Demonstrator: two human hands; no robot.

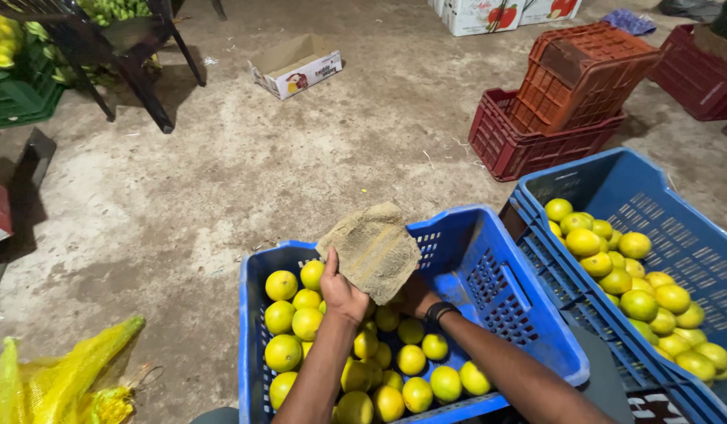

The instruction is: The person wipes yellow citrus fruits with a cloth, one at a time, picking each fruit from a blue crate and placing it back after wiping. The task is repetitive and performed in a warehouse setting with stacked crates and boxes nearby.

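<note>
While both hands, left hand and right hand, hold grips clamped on the burlap cloth above the blue crate's far edge, keeping it taut seems wise over the citrus fruit.

One head-worn camera looks steeply down and forward, close over the hands at bottom centre; the concrete floor fills the upper frame.
</note>
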